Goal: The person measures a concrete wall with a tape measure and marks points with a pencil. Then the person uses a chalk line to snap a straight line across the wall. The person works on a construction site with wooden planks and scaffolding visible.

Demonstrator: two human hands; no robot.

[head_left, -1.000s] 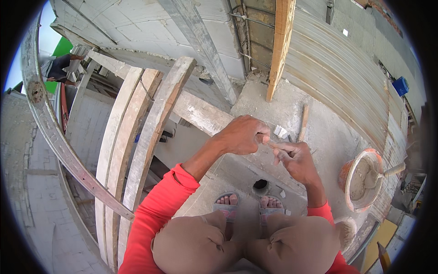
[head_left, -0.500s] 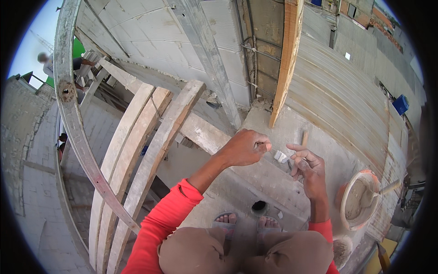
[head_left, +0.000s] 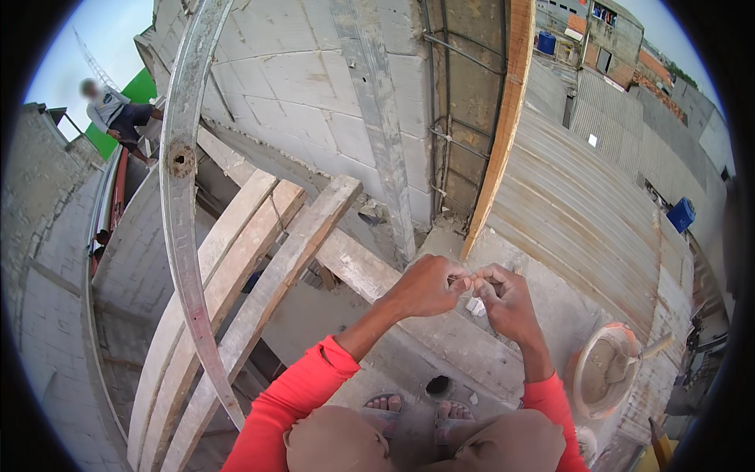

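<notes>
My left hand [head_left: 431, 286] and my right hand [head_left: 507, 301] meet in front of me, fingertips pinched together and touching. Both are closed. A very thin strand seems to run at the fingertips, too fine to name. Just beneath the hands, on the ledge, lies a small white crumpled piece [head_left: 475, 306], partly covered by my right hand. Past my hands, a wooden plank [head_left: 503, 134] stands upright against the end of the block wall [head_left: 314, 86], beside tied steel bars [head_left: 442, 130].
On my right stands a bucket of grey mortar [head_left: 602, 370] with a trowel [head_left: 621, 363] in it. Wooden beams [head_left: 259, 259] and a curved-looking metal bar [head_left: 182, 197] cross my left. A hole [head_left: 439, 385] opens near my feet. Another person [head_left: 114, 114] is at far left.
My right hand has moved up and left to meet my left hand, its fingers closing into a pinch. The view has tilted up, and the far person now stands more fully in sight.
</notes>
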